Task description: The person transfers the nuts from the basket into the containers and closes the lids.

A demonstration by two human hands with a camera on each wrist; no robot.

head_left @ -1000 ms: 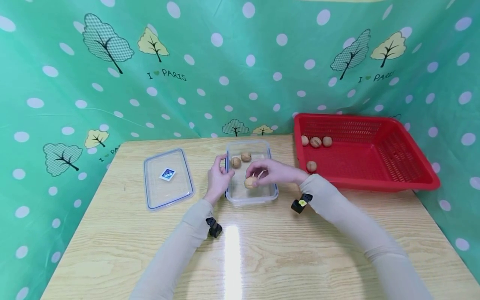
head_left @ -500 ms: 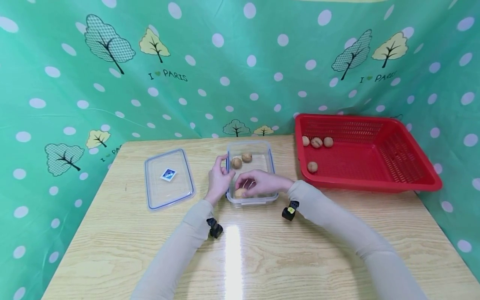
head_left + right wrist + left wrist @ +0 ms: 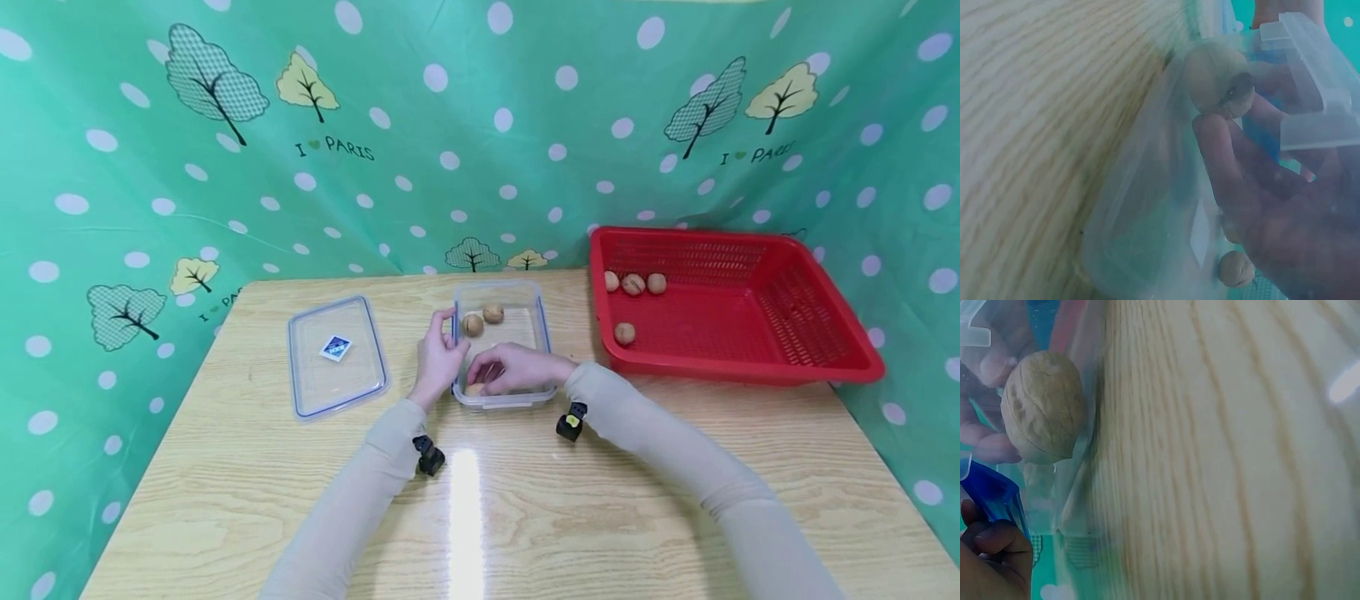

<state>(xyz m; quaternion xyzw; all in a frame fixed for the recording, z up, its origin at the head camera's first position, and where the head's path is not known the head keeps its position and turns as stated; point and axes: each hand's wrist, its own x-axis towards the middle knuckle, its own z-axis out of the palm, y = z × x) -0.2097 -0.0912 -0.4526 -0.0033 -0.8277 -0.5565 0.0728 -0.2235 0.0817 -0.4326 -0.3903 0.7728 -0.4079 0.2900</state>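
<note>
My right hand [image 3: 517,368] reaches down into a clear plastic food container [image 3: 546,329]. Its thumb and fingers pinch a walnut [image 3: 1044,406] low in the near left corner; in the head view the fingers partly cover that nut. Through the container wall in the right wrist view, the pinched walnut [image 3: 1216,78] shows close to the bottom. My left hand [image 3: 437,354] grips the container's left side, thumb over the rim, beside a blue latch [image 3: 994,494]. Two more walnuts, one near the left wall [image 3: 472,325] and another walnut [image 3: 492,313] behind it, lie inside.
To the right stands a red plastic basket [image 3: 738,367] holding several walnuts [image 3: 633,285] along its left end. A clear lid [image 3: 337,392] with a blue seal and label lies flat on the wooden table [image 3: 300,483], left of the container. A green curtain hangs behind.
My right hand has moved left and toward me inside the container, lowering the walnut into the near left corner. The left hand keeps its grip on the container's side.
</note>
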